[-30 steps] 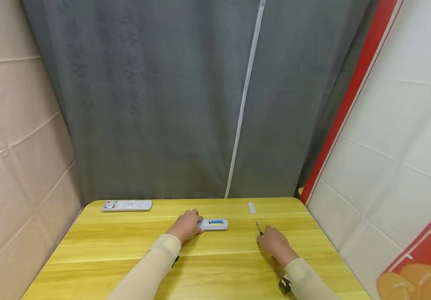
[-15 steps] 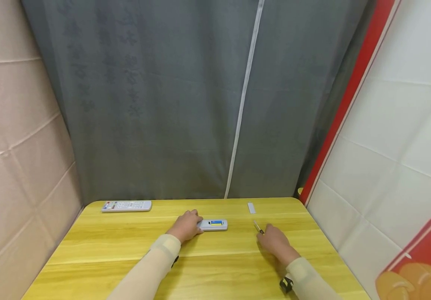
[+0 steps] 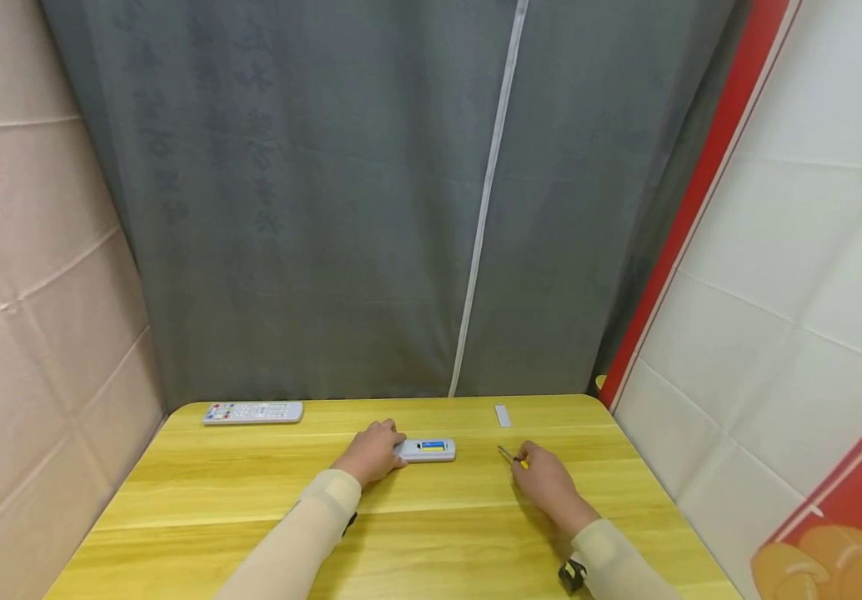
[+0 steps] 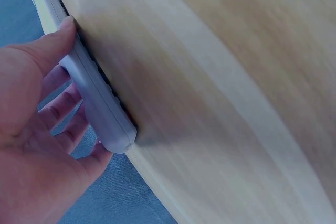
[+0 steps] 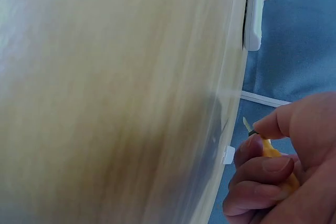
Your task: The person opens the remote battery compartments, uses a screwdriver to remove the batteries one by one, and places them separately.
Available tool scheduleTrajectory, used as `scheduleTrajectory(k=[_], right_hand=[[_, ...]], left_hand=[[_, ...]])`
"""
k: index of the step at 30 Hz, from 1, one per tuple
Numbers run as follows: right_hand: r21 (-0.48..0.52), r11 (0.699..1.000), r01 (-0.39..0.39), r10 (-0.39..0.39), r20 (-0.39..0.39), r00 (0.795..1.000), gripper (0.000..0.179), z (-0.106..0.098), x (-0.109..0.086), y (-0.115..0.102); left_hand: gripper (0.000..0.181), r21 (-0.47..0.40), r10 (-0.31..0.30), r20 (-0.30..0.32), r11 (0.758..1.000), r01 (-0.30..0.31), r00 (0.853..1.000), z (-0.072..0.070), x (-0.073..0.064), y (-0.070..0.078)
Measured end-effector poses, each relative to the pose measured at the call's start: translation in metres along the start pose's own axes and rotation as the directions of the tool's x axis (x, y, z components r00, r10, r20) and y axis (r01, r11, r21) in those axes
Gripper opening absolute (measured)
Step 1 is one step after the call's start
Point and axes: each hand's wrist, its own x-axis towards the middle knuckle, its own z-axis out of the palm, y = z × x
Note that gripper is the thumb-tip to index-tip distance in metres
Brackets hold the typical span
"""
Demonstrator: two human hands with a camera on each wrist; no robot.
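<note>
While the left hand (image 3: 371, 452) grips the left part of a grey remote (image 3: 428, 456) midway across the desk (image 3: 438, 533), the right hand (image 3: 546, 480) pinches a yellow-handled screwdriver (image 5: 271, 149) to its right.

Before me: wood-grained surface (image 3: 446, 533), grey curtain (image 3: 326, 217) behind it, creased pinkish sheet (image 3: 33, 233) on my left, white sheet (image 3: 806, 250) right.

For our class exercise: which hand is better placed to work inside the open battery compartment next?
Probably the right hand: it holds a screwdriver nearby, while the left hand holds the remote.
</note>
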Motion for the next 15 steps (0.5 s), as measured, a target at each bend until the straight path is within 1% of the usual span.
scheduleTrajectory(k=[3,8,13,15], right_hand=[[0.002,1.000,0.002,-0.002,-0.007,1.000,0.010,0.002,0.000,0.001],[-0.004,1.000,0.025,-0.025,-0.010,1.000,0.010,0.002,0.001,-0.001],[0.005,0.999,0.045,-0.045,0.007,0.999,0.017,0.002,0.005,-0.008],[0.001,0.998,0.065,-0.065,0.014,0.998,0.018,0.002,0.007,-0.013]], left_hand=[[0.050,-0.008,0.000,-0.001,1.000,0.000,1.000,0.000,0.000,-0.001],[0.050,-0.016,0.000,0.000,1.000,0.000,1.000,0.001,0.000,-0.001],[0.049,-0.021,-0.009,0.003,1.000,0.009,1.000,-0.001,-0.001,0.000],[0.049,-0.021,-0.012,0.006,1.000,0.012,1.000,-0.001,-0.001,0.000]])
